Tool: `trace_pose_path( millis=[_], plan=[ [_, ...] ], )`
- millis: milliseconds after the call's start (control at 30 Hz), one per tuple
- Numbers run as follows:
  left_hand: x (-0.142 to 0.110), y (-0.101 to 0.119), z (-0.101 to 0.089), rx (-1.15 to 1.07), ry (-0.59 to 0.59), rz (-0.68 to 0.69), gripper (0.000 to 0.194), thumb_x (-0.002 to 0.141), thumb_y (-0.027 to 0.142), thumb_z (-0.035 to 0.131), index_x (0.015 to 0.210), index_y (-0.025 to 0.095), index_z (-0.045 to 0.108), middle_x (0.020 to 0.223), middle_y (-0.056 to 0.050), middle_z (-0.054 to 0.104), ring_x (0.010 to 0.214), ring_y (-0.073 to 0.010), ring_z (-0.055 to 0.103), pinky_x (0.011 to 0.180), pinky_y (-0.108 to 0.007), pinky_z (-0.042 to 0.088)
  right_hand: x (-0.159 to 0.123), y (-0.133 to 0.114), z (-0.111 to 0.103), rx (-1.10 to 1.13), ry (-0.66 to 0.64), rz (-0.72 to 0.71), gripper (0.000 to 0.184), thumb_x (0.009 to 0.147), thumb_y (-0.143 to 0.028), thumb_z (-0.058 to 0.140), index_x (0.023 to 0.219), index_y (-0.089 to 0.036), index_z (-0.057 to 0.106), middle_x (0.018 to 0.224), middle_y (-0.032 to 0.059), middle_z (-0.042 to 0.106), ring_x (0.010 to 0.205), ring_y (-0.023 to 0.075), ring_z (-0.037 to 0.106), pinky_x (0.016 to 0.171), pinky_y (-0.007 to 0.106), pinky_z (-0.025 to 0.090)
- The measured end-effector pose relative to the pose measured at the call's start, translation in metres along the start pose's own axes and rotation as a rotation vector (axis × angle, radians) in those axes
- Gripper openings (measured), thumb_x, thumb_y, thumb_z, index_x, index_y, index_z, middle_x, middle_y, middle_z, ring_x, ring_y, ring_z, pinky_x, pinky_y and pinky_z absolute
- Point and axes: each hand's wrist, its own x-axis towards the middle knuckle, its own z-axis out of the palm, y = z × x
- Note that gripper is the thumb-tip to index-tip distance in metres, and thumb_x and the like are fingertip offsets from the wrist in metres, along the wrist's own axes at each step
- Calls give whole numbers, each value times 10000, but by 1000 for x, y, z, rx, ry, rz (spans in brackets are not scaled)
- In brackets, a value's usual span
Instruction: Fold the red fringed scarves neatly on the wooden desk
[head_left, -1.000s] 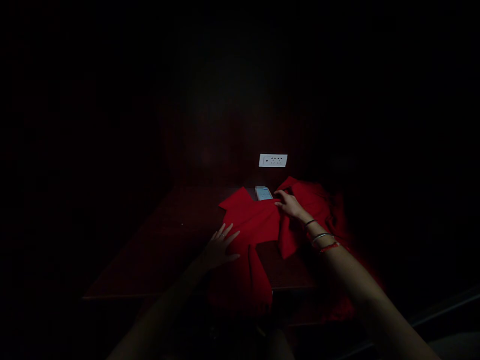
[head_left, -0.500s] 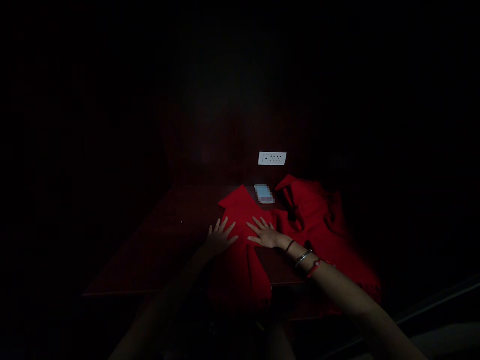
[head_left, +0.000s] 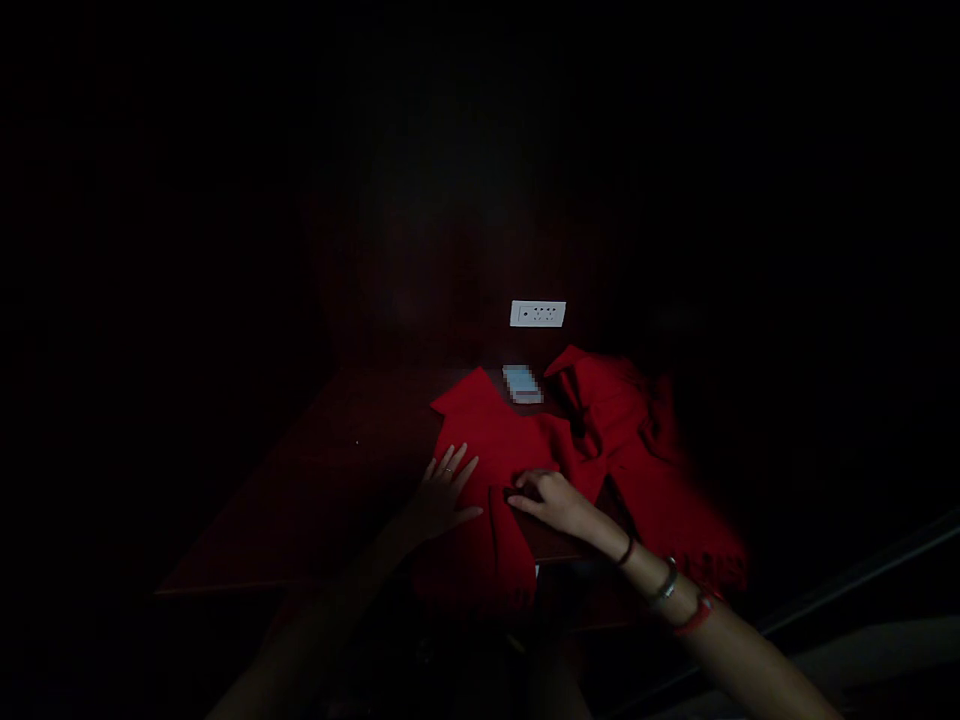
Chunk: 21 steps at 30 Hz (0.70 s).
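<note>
A red fringed scarf point(head_left: 501, 432) lies over a dark table, its near end hanging past the front edge and more of it bunched to the right. My left hand point(head_left: 442, 500) rests flat on the scarf's left part with fingers spread, a ring on one finger. At the scarf's inner edge, right of the front fold, my right hand point(head_left: 553, 500) is closed, its fingers curled toward the thumb around the cloth edge. The exact grip is partly in shadow. Bracelets circle the right wrist and forearm.
Behind the scarf a phone point(head_left: 523, 384) with a lit screen lies on the table point(head_left: 300, 490). A white socket plate point(head_left: 538, 314) is on the wall above it. The bunched scarf part point(head_left: 622, 410) spreads to the right. Most surroundings are too dark to make out.
My right hand has gone from spread flat on the scarf to curled at its inner edge, slightly right and nearer. The left hand stays spread, a little nearer.
</note>
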Motion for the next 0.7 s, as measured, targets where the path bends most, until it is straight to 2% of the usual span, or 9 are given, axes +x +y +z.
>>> trace_pose_path(
  millis=[67,167,233,300,400,467,567,700],
  plan=[
    [0,1,3,-7,-31,4,758,702,646,307,1301,191,215,1367,-100,173,1239,-281,129,960,-439,195,-4,-12,16,-6,47,100,338,784,-435,397,868,-158,571,856,65,599,770,147,553,681,221,388],
    [0,-2,5,2,-35,-15,775,680,667,315,1287,189,262,1342,-103,249,1221,-302,183,956,-436,207,-1,-14,30,-49,138,244,231,797,-285,389,788,-152,577,834,63,604,761,138,553,670,206,374],
    [0,0,5,16,-8,-38,784,668,671,333,1276,176,294,1331,-114,270,1211,-320,199,952,-442,215,-2,-6,28,-51,172,334,205,780,-208,386,761,-140,578,809,66,612,743,135,556,648,201,371],
    [0,5,7,30,34,-84,776,663,660,360,1262,167,326,1325,-123,278,1204,-335,211,942,-453,229,-6,2,22,-11,169,395,199,772,-214,399,745,-135,579,773,64,620,707,132,561,613,199,372],
    [5,19,13,29,95,-153,757,652,643,399,1251,183,346,1321,-115,289,1199,-347,215,930,-477,235,-10,1,14,57,126,342,298,809,-339,366,727,-150,582,736,50,623,682,124,565,604,196,377],
    [10,27,18,17,116,-191,757,644,644,404,1250,193,348,1319,-110,294,1199,-352,210,933,-487,223,-5,-6,12,-1,116,286,345,804,-410,364,745,-151,585,782,63,619,728,138,566,633,205,382],
    [18,33,23,7,120,-236,770,649,653,380,1259,184,334,1325,-111,280,1206,-352,191,946,-485,197,8,-12,10,-163,99,329,292,798,-355,391,806,-138,586,891,99,599,824,166,554,679,222,382],
    [22,30,22,-19,62,-243,821,637,679,365,1272,162,312,1331,-131,260,1205,-357,186,946,-475,206,5,-2,7,-212,37,450,278,808,-276,353,881,-128,578,944,115,587,858,169,554,702,230,386]
  ],
)
